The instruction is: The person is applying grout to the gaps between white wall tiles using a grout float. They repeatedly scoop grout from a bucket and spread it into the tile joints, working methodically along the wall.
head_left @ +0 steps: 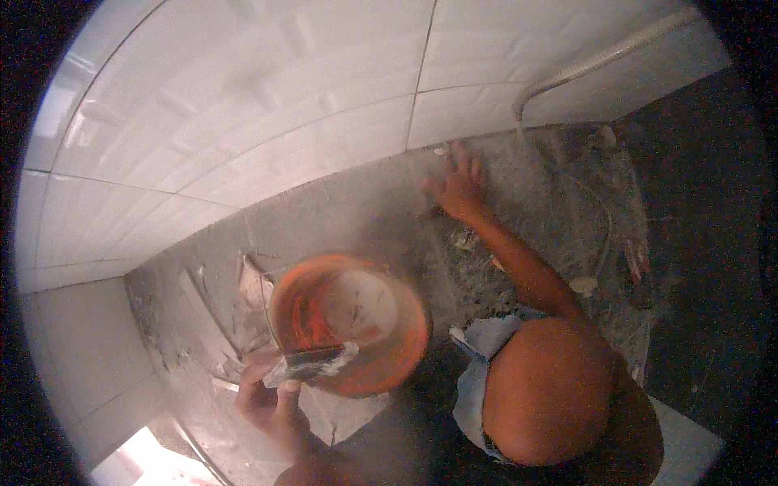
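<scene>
Seen from above, the left hand (275, 409) pinches a flat scraper (312, 364) between thumb and fingers, its paste-smeared blade over the near side of an orange bucket (415, 332) — whether they touch, I cannot tell. The right hand (463, 193) reaches forward with fingers spread, holding nothing visible, by the grey floor (348, 202) near the white tiled wall (308, 105). The step appears to be handling paste; moving the scraper calls for a steady, level blade.

glare at lower left cuts grainy dimness.
</scene>
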Demonstrator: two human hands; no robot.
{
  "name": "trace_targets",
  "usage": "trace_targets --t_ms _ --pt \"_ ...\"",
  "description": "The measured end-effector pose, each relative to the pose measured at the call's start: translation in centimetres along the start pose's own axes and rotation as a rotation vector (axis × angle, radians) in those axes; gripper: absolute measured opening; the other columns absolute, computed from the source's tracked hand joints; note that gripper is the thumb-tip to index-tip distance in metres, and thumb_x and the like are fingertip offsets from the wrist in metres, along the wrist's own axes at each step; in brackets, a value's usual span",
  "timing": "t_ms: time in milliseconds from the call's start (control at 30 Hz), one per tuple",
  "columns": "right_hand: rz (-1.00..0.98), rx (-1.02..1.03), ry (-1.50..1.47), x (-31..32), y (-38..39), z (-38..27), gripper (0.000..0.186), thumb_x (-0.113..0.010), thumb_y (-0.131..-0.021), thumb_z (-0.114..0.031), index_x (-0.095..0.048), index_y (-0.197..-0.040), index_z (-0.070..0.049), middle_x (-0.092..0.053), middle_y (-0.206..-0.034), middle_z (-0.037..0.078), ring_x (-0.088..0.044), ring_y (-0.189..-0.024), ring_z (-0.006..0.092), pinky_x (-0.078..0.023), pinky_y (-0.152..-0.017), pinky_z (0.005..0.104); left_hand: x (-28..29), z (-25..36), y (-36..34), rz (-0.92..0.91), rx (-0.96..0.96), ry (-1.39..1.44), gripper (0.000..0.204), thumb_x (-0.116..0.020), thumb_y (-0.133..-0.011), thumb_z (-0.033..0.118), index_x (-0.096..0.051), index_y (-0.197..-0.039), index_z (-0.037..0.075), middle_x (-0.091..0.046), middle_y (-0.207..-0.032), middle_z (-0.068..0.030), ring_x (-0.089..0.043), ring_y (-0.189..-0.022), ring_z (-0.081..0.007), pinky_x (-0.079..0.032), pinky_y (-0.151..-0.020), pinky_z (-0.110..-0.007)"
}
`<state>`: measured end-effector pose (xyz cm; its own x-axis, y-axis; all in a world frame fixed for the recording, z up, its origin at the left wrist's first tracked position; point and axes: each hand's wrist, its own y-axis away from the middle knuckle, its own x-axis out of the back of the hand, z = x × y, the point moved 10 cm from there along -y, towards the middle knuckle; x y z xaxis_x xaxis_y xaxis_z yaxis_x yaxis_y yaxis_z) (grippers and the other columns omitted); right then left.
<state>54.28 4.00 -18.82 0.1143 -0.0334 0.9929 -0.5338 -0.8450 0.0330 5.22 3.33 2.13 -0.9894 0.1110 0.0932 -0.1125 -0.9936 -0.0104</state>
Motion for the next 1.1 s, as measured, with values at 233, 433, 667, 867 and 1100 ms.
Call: trace_targets --t_ms 233,433,667,867,1100 --pt "0.033 0.059 0.044 -0.2 -0.4 2.3 0.081 -0.059 -0.093 -0.061 -0.044 -0.153 -0.008 -0.028 -0.162 0.017 -0.028 -0.142 0.0532 -0.026 -0.118 0.0626 -3.4 -0.5 0.9 -0.047 0.013 -0.008 0.054 -0.086 -0.082 0.039 -0.066 -0.116 0.003 -0.064 -0.118 -0.0127 -0.062 -0.107 -0.0257 -0.054 -0.090 -0.039" --pt "0.035 0.134 -0.057 -1.3 -0.9 2.9 0.079 -0.057 -0.095 -0.061 -0.048 -0.150 -0.006 -0.034 -0.158 0.019 -0.032 -0.138 0.0528 -0.025 -0.119 0.0607 -4.4 -0.6 1.2 -0.094 -0.009 -0.089 0.053 -0.085 -0.082 0.038 -0.066 -0.116 0.002 -0.064 -0.119 -0.0130 -0.060 -0.112 -0.0269 -0.053 -0.092 -0.041" --pt "0.097 0.099 -0.054 -2.6 -1.6 3.9 0.075 -0.059 -0.094 -0.060 -0.052 -0.149 -0.010 -0.035 -0.157 0.020 -0.034 -0.137 0.0521 -0.025 -0.119 0.0599 -5.6 1.0 0.6 0.036 0.006 -0.019 0.041 -0.088 -0.075 0.027 -0.071 -0.100 0.000 -0.070 -0.103 -0.0134 -0.063 -0.103 -0.0258 -0.045 -0.094 -0.039" --pt "0.088 0.239 -0.099 -2.0 -2.7 2.4 0.062 -0.063 -0.092 -0.056 -0.061 -0.142 -0.020 -0.046 -0.146 0.018 -0.044 -0.130 0.0443 -0.034 -0.112 0.0563 -6.5 -0.2 0.0 -0.034 0.050 0.019 0.043 -0.087 -0.077 0.031 -0.071 -0.103 0.001 -0.070 -0.107 -0.0139 -0.063 -0.104 -0.0245 -0.046 -0.095 -0.038" --pt "0.157 0.482 -0.316 -2.5 -0.1 -2.6 0.050 -0.063 -0.097 -0.041 -0.061 -0.141 -0.017 -0.058 -0.133 0.010 -0.053 -0.123 0.0300 -0.040 -0.109 0.0476 -6.6 -0.6 0.1 -0.050 0.014 0.138 0.042 -0.088 -0.078 0.029 -0.070 -0.104 0.000 -0.069 -0.105 -0.0104 -0.063 -0.100 -0.0223 -0.048 -0.090 -0.036"
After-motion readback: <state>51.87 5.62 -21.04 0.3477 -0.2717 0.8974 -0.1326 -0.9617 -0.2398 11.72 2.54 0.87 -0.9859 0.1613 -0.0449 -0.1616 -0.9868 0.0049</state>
